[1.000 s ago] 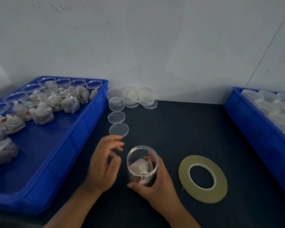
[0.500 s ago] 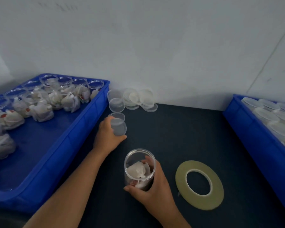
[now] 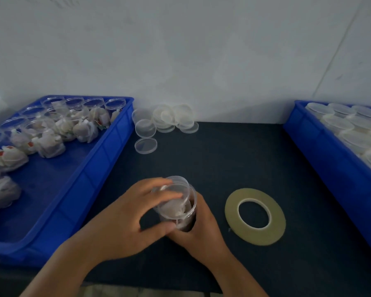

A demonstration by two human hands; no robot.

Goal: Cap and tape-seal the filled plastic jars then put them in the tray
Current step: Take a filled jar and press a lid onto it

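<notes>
Head view is showing you the dark tabletop (image 3: 234, 159) lying between two blue trays. The left tray (image 3: 107, 168) is carrying open filled jars, while the right tray (image 3: 330, 168) is holding capped ones, so that is likely where you are heading.

Your left hand (image 3: 133, 215) is arching in from the left, fingers curling round the lid (image 3: 180, 184). Your right hand (image 3: 201, 230) is wrapping the lower wall of the jar (image 3: 180, 213) from the near right. The tape roll (image 3: 255, 236) is lying flat just beside your right hand, on the right-tray side, making that hand the nearer one for it.

The jar is standing upright near the middle of the tabletop's front edge, long axis vertical, mouth pointing up. The lid is sitting directly over that mouth but tilting, seemingly not yet seated. You are likely needing to level it, then press straight down along the jar's axis.
</notes>
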